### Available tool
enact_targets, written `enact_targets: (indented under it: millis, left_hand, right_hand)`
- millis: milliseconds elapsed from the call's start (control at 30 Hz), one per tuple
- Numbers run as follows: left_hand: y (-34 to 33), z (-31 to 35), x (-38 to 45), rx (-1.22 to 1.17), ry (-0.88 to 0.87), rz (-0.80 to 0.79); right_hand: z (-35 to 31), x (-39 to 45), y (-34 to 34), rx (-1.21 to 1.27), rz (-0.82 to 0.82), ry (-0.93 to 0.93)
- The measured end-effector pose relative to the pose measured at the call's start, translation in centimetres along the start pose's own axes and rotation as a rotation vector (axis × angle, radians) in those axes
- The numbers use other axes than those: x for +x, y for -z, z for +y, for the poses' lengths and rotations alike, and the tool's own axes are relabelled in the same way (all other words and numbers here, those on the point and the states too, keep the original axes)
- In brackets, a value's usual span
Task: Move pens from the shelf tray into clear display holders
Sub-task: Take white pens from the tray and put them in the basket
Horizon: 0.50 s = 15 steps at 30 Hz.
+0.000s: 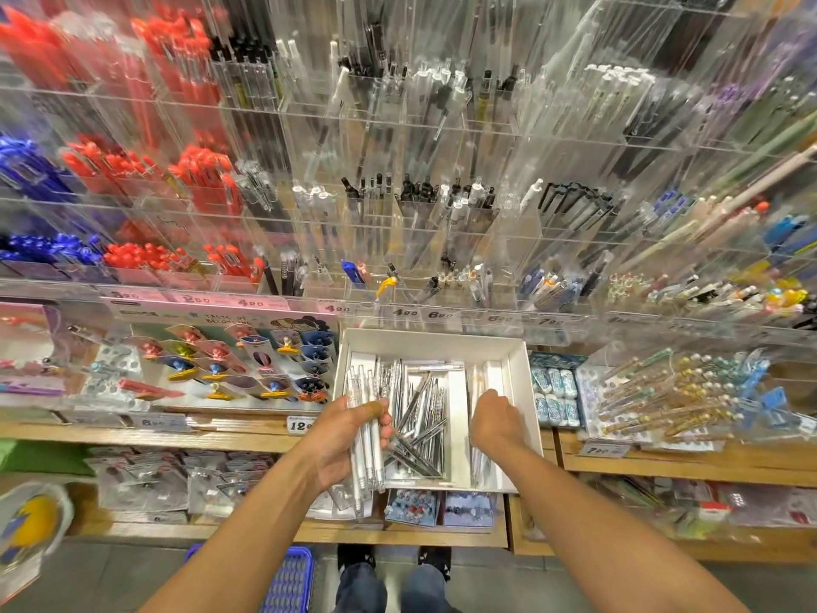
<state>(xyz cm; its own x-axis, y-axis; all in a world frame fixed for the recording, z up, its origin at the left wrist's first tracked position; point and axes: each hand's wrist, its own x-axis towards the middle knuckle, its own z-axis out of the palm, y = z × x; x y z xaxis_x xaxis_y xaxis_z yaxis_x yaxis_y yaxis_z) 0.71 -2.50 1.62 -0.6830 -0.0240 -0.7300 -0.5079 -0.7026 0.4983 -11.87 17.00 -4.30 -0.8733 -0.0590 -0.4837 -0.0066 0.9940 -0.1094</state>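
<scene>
The left hand (349,429) grips a bunch of clear pens (366,440) over the white tray's (517,382) left edge. The right hand (493,420) reaches into the tray's right side, fingers curled downward; its grasp cannot be told. More pens (420,418) lie loose inside. Clear holders (398,223) fill the wall behind.

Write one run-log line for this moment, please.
left hand: holds bundle of clear pens | right hand: reaching into white tray, grip hidden | stage: collecting
</scene>
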Motion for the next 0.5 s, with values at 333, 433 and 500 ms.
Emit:
enact_targets:
  millis: [333,433,500]
  left_hand:
    - [-0.1,0.0,0.8,-0.036,0.025,0.054]
    - [-0.3,0.0,0.9,-0.030,0.028,0.059]
    - [-0.6,0.0,0.9,-0.004,0.031,0.056]
  right_hand:
    - [0.6,-2.2,3.2,0.609,-0.342,-0.072]
    - [-0.4,-5.8,4.2,0.774,-0.473,0.123]
    - [-1.4,-7.8,4.5,0.814,-0.559,0.245]
